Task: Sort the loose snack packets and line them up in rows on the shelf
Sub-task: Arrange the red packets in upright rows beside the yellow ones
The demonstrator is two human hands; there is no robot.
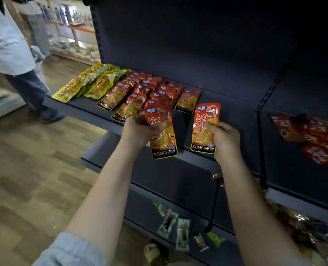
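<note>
Both hands gripped packets at the centre of the frame: the left hand (140, 129) curled round a glossy orange-red foil snack packet (162, 135), possibly the top of a small stack, and the right hand (225, 140) pinched a matching orange-red packet (205, 129) by its right edge, thumb across the front. Each packet's long axis ran near upright, black label band lowest. The sorted rows of red packets (149, 93) lay up and left on the dark grey metal shelf (234, 120), yellow-green packets (88, 83) beyond them. The bare gap beside the last row seemed nearer the right hand, so that packet would likely go down first, tilted to match.
</note>
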